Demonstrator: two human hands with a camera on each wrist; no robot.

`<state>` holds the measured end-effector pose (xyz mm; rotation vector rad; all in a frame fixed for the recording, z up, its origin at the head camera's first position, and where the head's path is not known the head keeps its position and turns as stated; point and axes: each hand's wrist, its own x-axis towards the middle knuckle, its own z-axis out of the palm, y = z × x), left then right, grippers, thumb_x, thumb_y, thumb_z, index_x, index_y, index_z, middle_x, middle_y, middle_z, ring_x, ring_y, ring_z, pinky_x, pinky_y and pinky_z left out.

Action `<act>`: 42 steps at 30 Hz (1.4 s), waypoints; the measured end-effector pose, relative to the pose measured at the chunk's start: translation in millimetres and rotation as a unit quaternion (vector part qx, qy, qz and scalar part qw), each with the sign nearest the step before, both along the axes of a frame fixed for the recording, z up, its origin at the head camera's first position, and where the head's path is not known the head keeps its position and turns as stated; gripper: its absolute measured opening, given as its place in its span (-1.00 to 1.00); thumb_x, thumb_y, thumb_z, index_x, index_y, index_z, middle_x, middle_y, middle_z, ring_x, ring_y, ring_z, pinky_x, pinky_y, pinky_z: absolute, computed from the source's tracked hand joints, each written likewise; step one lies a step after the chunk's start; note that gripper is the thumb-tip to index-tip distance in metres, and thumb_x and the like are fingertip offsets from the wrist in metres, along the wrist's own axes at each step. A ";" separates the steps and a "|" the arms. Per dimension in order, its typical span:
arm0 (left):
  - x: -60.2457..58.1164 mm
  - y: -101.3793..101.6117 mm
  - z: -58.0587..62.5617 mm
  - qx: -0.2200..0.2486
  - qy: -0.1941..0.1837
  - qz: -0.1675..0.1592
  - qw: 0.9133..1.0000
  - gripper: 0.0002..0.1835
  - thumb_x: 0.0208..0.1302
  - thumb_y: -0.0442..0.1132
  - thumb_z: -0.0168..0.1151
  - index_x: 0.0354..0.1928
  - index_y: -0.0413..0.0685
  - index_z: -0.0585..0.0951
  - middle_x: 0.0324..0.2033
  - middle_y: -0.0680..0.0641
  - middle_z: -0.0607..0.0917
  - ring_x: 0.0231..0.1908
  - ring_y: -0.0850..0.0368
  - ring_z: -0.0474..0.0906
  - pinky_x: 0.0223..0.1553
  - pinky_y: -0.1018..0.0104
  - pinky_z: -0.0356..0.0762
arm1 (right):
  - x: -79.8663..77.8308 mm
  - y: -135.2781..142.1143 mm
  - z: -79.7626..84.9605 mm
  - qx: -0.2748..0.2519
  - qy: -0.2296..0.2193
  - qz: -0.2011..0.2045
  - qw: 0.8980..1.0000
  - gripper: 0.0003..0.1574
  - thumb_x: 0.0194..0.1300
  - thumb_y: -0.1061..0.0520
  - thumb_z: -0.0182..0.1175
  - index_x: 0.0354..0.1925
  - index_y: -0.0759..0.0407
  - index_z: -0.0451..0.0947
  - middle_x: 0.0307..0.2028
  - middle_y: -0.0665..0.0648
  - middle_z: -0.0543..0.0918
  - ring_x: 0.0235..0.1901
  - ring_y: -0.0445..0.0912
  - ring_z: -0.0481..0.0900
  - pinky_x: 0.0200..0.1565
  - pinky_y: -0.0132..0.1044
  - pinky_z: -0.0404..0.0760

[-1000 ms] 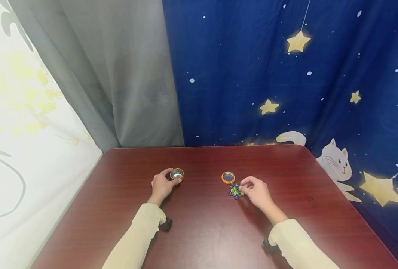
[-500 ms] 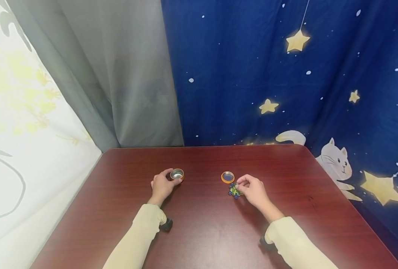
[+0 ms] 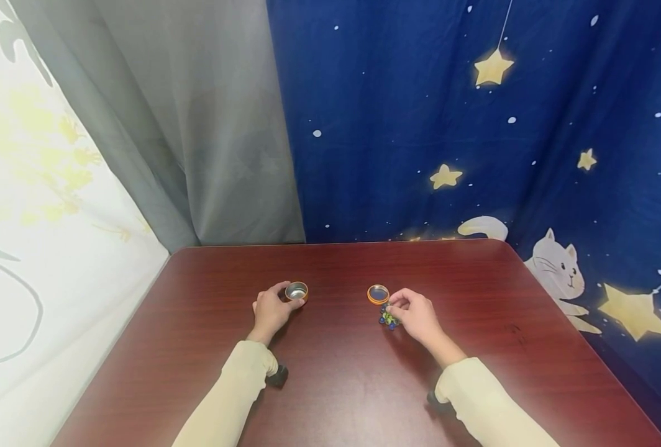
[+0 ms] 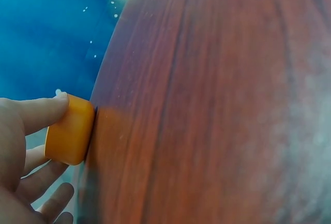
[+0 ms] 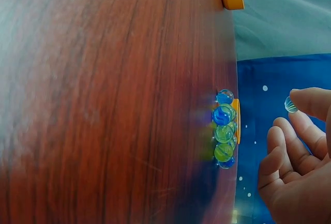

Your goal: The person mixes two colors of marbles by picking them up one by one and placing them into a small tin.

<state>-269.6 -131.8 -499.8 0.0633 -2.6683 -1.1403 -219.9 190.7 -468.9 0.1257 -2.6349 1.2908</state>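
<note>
Fingertip-pinching glass marble with right hand; gripping, likely steadying, orange tin near table's far edge with left hand.

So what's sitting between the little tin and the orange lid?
Nothing: the head view shows only bare tabletop between the tin and the lid.
</note>
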 end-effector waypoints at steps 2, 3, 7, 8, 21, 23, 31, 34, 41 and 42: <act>-0.3 0.3 -0.4 -0.003 0.000 -0.001 1.000 -0.37 -0.04 -0.08 0.55 0.13 -0.11 0.62 -0.08 -0.18 0.71 -0.01 -0.19 0.43 -0.02 -0.08 0.11 | -0.3 -1.2 -0.8 0.002 -0.001 0.000 1.000 -0.83 0.06 0.24 0.42 -0.35 0.13 0.61 -0.50 -0.04 0.63 -0.47 -0.16 0.58 -0.31 -0.22 0.52; -0.3 0.5 -0.3 -0.004 -0.002 -0.002 1.000 -0.37 -0.04 -0.08 0.55 0.13 -0.11 0.61 -0.08 -0.18 0.71 -0.01 -0.19 0.42 -0.02 -0.08 0.11 | -0.6 -1.7 -1.4 0.004 -0.001 0.000 1.000 -0.83 0.06 0.24 0.42 -0.35 0.13 0.61 -0.50 -0.05 0.63 -0.47 -0.16 0.58 -0.31 -0.22 0.52; -0.2 1.8 0.7 -0.010 -0.007 -0.003 1.000 -0.37 -0.03 -0.08 0.55 0.13 -0.11 0.61 -0.09 -0.18 0.71 -0.01 -0.19 0.42 -0.02 -0.08 0.11 | -2.0 -3.9 -3.1 0.002 0.003 0.002 1.000 -0.83 0.05 0.25 0.43 -0.35 0.12 0.62 -0.51 -0.06 0.63 -0.47 -0.17 0.58 -0.30 -0.22 0.53; -0.2 2.0 1.1 -0.012 -0.007 -0.003 1.000 -0.37 -0.03 -0.08 0.55 0.13 -0.11 0.61 -0.09 -0.17 0.71 -0.01 -0.18 0.42 -0.02 -0.08 0.11 | -2.4 -4.5 -3.2 0.000 0.005 0.004 1.000 -0.83 0.05 0.25 0.43 -0.36 0.12 0.62 -0.51 -0.07 0.63 -0.48 -0.17 0.58 -0.30 -0.22 0.53; 3.2 3.9 2.4 -0.021 -0.002 -0.021 1.000 -0.38 -0.04 -0.07 0.55 0.11 -0.13 0.63 -0.15 -0.14 0.72 -0.03 -0.16 0.42 -0.01 -0.09 0.11 | -3.8 -14.1 -3.5 -0.008 0.005 0.014 1.000 -0.81 0.04 0.25 0.45 -0.38 0.10 0.60 -0.53 -0.08 0.63 -0.49 -0.18 0.58 -0.32 -0.24 0.53; 4.1 4.4 1.9 -0.020 -0.001 -0.024 1.000 -0.37 -0.04 -0.07 0.55 0.11 -0.13 0.62 -0.14 -0.13 0.72 -0.04 -0.15 0.42 -0.01 -0.09 0.11 | -3.2 -15.7 -2.9 -0.012 0.000 0.014 1.000 -0.81 0.04 0.26 0.44 -0.38 0.10 0.60 -0.53 -0.07 0.63 -0.50 -0.18 0.58 -0.33 -0.25 0.53; 6.0 8.5 0.5 -0.017 -0.003 -0.030 0.999 -0.36 -0.06 -0.07 0.56 0.12 -0.11 0.62 -0.09 -0.13 0.70 -0.02 -0.15 0.43 0.03 -0.09 0.13 | -2.3 -19.0 -3.3 -0.013 -0.003 0.019 1.000 -0.82 0.05 0.24 0.44 -0.38 0.09 0.61 -0.53 -0.08 0.62 -0.49 -0.18 0.56 -0.35 -0.26 0.53; 6.5 10.9 -0.2 -0.011 -0.006 -0.032 0.999 -0.36 -0.06 -0.08 0.56 0.12 -0.12 0.62 -0.08 -0.14 0.70 -0.01 -0.15 0.42 0.06 -0.10 0.16 | -2.6 -19.0 -4.3 -0.010 -0.001 0.017 1.000 -0.82 0.05 0.24 0.44 -0.38 0.09 0.61 -0.53 -0.08 0.62 -0.50 -0.18 0.56 -0.36 -0.25 0.52; 7.0 15.0 -0.6 0.022 -0.010 -0.031 0.999 -0.37 -0.06 -0.15 0.57 0.11 -0.16 0.62 -0.19 -0.13 0.71 -0.10 -0.06 0.49 -0.08 0.03 0.45 | -2.7 -18.8 -5.4 -0.005 -0.002 0.015 1.000 -0.82 0.05 0.24 0.44 -0.38 0.08 0.61 -0.53 -0.09 0.61 -0.49 -0.19 0.57 -0.35 -0.25 0.53; 7.1 15.5 -0.6 0.026 -0.010 -0.032 0.999 -0.37 -0.06 -0.16 0.57 0.11 -0.17 0.62 -0.19 -0.12 0.71 -0.12 -0.04 0.50 -0.10 0.04 0.46 | -2.6 -18.8 -5.3 -0.005 -0.003 0.015 1.000 -0.81 0.05 0.24 0.44 -0.38 0.07 0.61 -0.53 -0.09 0.61 -0.49 -0.19 0.57 -0.36 -0.25 0.54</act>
